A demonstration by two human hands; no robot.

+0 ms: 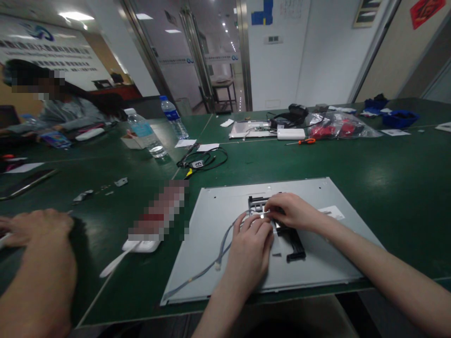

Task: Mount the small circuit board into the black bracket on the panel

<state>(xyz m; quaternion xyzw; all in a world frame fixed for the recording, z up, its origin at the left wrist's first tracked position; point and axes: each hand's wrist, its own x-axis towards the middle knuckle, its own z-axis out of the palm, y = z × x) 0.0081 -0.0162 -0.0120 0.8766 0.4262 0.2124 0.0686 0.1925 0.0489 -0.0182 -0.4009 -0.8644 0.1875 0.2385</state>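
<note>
Your left hand (252, 244) and right hand (294, 211) meet, fingers curled, grip undeterminable, at the black bracket (296, 245) mid-panel (207, 225); advisably, apply even pressure and keep the cable (221, 252) on the panel's left unpinched.

The left hand (252, 239) and right hand (291, 210) hide part of the black bracket (295, 245); their fingers' grip is unclear. Pixelation covers most of a white-ended device (150, 245) near the worktop's (405, 188) front edge. The picture's left edge crops a co-worker's hand (40, 227).
</note>
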